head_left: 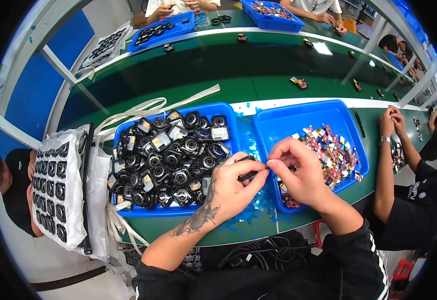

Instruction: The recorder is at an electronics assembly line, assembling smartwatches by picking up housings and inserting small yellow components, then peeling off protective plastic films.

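My left hand (pixel 234 189) is closed around a black watch case (pixel 248 173), mostly hidden by the fingers. From the other side my right hand (pixel 301 172) comes up to it, thumb and forefinger pinched together at the case's edge; anything between those fingertips is too small to make out. Beside my left hand stands a blue tray (pixel 234 125) heaped with black watch cases (pixel 171 160), several with round sensor backs showing. A second blue tray (pixel 283 122), partly behind my right hand, holds a pile of small pink, white and gold electronic parts (pixel 334 155).
Blue film scraps (pixel 248 212) litter the green bench between the trays. Black tweezers (pixel 359 122) lie right of the second tray. Foam trays of watch cases (pixel 53 182) stand at the left. Small assemblies (pixel 299 83) sit on the green belt (pixel 178 75); co-workers sit around.
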`<state>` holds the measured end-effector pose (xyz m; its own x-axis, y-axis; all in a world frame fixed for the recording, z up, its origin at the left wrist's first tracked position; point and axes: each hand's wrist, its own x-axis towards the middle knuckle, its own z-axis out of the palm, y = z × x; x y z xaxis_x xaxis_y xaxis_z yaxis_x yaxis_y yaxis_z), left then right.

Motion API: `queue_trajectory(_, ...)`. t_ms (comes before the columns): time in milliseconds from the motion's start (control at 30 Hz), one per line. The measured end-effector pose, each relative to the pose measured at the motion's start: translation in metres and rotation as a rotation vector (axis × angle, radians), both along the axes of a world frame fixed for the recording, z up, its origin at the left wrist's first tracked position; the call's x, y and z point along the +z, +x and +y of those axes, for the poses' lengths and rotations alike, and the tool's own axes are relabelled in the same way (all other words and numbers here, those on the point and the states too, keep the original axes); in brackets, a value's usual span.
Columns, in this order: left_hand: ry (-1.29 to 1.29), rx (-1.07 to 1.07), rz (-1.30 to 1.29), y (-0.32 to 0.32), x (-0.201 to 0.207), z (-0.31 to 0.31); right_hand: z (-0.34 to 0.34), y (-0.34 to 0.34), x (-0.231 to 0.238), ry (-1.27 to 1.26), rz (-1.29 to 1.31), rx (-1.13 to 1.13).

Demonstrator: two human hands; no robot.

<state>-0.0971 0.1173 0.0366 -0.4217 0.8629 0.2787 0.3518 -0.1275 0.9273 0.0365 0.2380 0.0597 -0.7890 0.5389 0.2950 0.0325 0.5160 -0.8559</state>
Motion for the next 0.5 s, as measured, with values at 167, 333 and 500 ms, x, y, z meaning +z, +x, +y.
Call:
queue_trajectory(167, -0.021, -0.051, 0.003, 0.003, 0.007, -0.001, 0.01, 0.001, 0.003, -0.555, 0.056, 0.158)
queue_trajectory(333, 0.06, -0.097, -0.037, 0.0, 0.003, 0.001, 0.012, 0.002, 0.01, -0.646, 0.065, 0.145)
queue_trajectory(500, 0.04, -0.128, -0.138, -0.001, 0.002, 0.001, 0.013, 0.008, 0.01, -0.44, 0.107, 0.097)
